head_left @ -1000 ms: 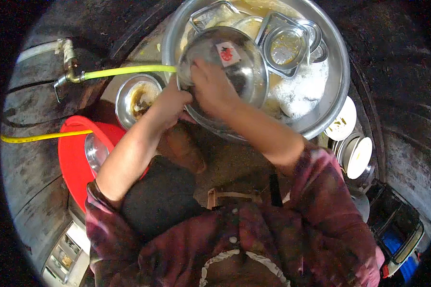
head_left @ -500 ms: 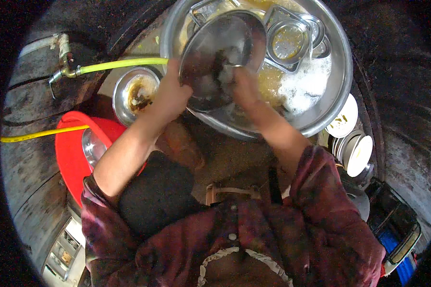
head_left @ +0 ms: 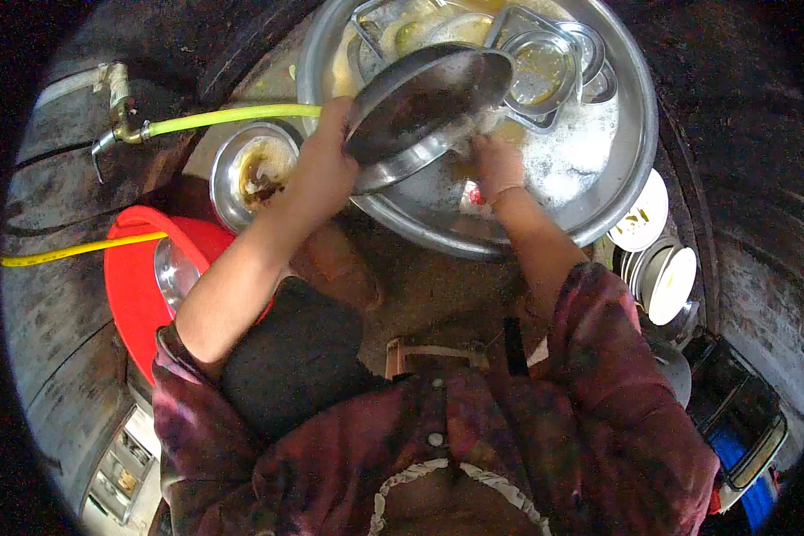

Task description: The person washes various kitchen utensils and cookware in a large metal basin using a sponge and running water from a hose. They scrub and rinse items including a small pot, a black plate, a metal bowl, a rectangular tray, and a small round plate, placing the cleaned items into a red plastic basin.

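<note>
Bowl [head_left: 427, 109] tilts over the tub [head_left: 641, 125], its left edge clamped in the left hand [head_left: 330, 154]. The right hand [head_left: 498, 167] is near its lower right side; whether it grips anything, I cannot tell. Foam [head_left: 582, 147] and dishes [head_left: 536, 76] lie in the tub.

I find grey walls [head_left: 62, 201], blackened in patches, at left and right, a dim brownish floor [head_left: 433, 299] between them, and brighter light on a pale framed structure [head_left: 121, 469] at left.
</note>
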